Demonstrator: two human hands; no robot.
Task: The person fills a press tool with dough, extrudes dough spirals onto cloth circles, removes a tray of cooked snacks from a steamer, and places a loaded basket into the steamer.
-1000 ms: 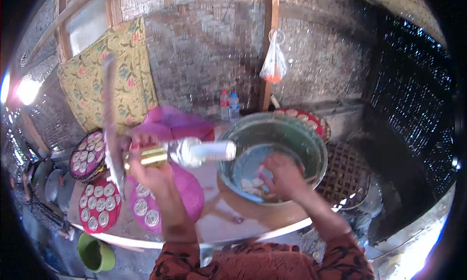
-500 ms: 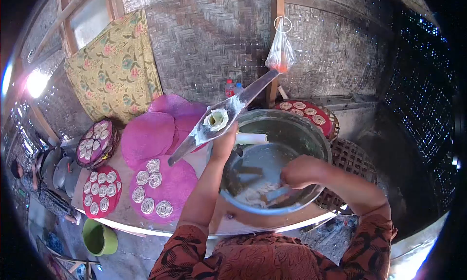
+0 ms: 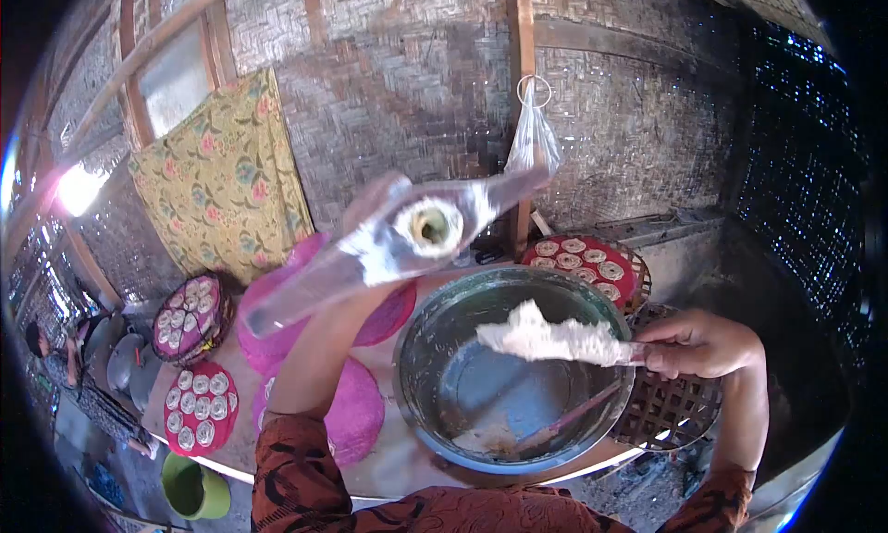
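Note:
My left hand (image 3: 377, 198) is wrapped round a long wooden bar (image 3: 301, 297), a hand press with a round hole in its middle. Pale dough smears the bar around the hole, which opens upward. The bar hides much of that hand. In my right hand (image 3: 708, 345) is a stick or spatula whose handle end shows at my fingers, its blade covered by a lump of whitish dough (image 3: 550, 337). The lump is over the large grey-blue basin (image 3: 421, 422). Inside the basin, more dough (image 3: 486, 439) lies at the bottom, and a thin stick (image 3: 578, 411) leans on the wall.
Pink round mats (image 3: 356, 413) lie left of the basin. Red mats with dough swirls (image 3: 202, 408) sit at left and behind right (image 3: 592, 265). A woven tray (image 3: 671, 413) is right of the basin. A green bucket (image 3: 199, 487) stands below; a person (image 3: 97, 390) is far left.
My right hand has risen from the basin and moved right, bringing up a dough lump on its tool. My left hand has shifted left, and the press has come nearer and turned more level.

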